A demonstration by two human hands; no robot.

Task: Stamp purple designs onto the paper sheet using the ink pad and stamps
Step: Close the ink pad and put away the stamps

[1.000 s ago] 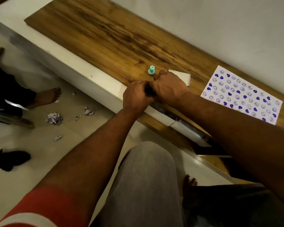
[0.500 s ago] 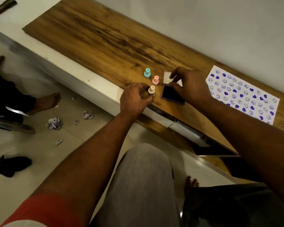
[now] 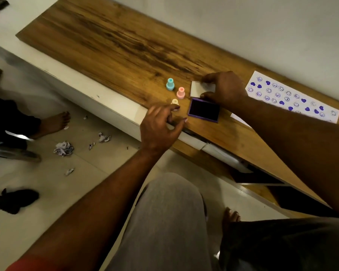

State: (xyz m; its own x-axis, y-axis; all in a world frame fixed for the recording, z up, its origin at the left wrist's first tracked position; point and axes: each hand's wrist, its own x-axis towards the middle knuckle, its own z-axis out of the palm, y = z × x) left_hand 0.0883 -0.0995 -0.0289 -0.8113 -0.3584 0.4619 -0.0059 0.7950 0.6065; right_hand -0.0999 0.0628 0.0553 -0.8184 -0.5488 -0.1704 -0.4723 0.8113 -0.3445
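Work surface: a long wooden board (image 3: pixel 125 47) with a glossy brown veneer and dark streaked grain, set on a white ledge (image 3: pixel 106 102).

Ink pad: the rectangular purple-framed ink pad (image 3: pixel 204 110) lies open and flat near the board's front edge. Its inked face is dark and matte.

Lid: the flat white rectangular lid (image 3: pixel 199 89) sits just behind the pad. The right hand (image 3: pixel 225 89) grasps it, thumb on the near edge and fingers on the far edge.

Stamps: three small knob-shaped stamps stand upright in a diagonal row left of the pad, namely the teal plastic stamp (image 3: pixel 170 84), the pink plastic stamp (image 3: pixel 180 93) and the cream plastic stamp (image 3: pixel 175 101). Each has a narrow handle on a wider round base.

Left hand (image 3: pixel 160 126): fingers loosely spread, holding nothing. One fingertip overlaps the cream stamp's base; contact cannot be confirmed.

Paper: the white rectangular paper sheet (image 3: pixel 294 96) lies flat at the board's right end, bearing rows of solid purple hearts and outlined purple smiley faces.
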